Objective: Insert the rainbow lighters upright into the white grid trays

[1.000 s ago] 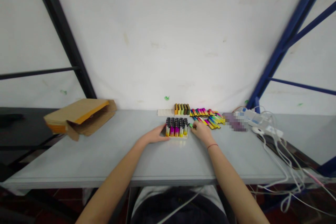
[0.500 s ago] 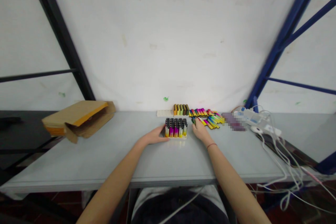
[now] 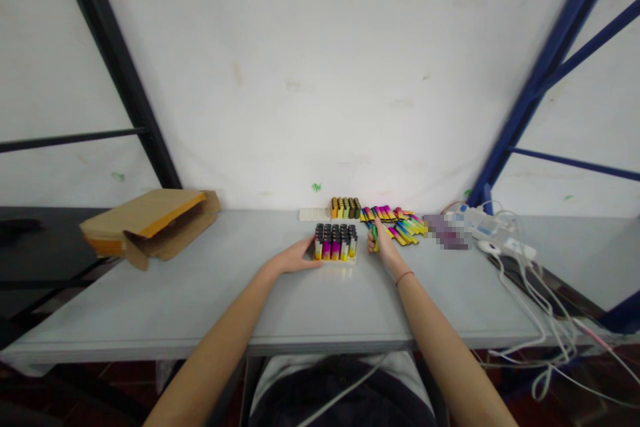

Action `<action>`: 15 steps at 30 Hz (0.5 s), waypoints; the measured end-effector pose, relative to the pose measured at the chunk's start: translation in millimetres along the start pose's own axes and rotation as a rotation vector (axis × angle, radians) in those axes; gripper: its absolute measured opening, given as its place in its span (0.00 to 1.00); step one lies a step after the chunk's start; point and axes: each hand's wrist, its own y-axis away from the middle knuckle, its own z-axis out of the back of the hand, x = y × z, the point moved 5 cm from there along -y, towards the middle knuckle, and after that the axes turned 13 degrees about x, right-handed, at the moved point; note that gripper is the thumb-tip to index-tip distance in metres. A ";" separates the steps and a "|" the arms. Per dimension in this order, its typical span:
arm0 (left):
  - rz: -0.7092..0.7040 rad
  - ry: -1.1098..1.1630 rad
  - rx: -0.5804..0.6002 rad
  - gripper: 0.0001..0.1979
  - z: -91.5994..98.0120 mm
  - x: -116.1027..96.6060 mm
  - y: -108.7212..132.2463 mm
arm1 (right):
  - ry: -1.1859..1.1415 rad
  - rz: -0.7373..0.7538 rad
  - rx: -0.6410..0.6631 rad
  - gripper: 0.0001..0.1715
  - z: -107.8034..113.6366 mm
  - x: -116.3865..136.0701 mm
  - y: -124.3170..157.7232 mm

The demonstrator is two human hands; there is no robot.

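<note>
In the head view a white tray (image 3: 345, 263) stands on the table, filled with rows of upright lighters (image 3: 336, 247) with black tops and magenta, white and yellow bodies. My left hand (image 3: 299, 257) grips its left side, thumb at the front edge. To the right of the tray, my right hand (image 3: 384, 245) is closed around a green lighter (image 3: 375, 238), held roughly upright and apart from the tray. Loose colourful lighters (image 3: 404, 231) lie just behind and to the right of that hand.
Behind the tray are an upright block of lighters (image 3: 345, 208) and a white holed tray (image 3: 315, 214). An open cardboard box (image 3: 150, 223) sits at left. White cables (image 3: 530, 287) and a power strip (image 3: 483, 223) lie at right, near a pixelated purple object (image 3: 447, 232).
My right hand has drawn back slightly from the loose lighters and turned more upright, with the green lighter now showing in its fingers. My left hand keeps its grip on the tray.
</note>
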 end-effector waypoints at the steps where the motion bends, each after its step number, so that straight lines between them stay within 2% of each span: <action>1: -0.002 0.003 -0.001 0.44 0.1 0.1 -0.1 | -0.016 -0.031 0.004 0.39 -0.5 -0.8 0.5; 4: -0.005 0.012 -0.005 0.45 0.4 0.2 -0.2 | -0.005 -0.072 -0.026 0.39 0.1 -2.6 2.2; 9: -0.008 0.012 -0.006 0.45 0.6 -1.8 0.4 | 0.063 -0.024 -0.106 0.38 0.2 -6.1 3.2; 15: -0.005 0.001 -0.009 0.43 0.0 -2.0 0.5 | 0.089 -0.054 -0.178 0.36 3.5 -10.7 -1.0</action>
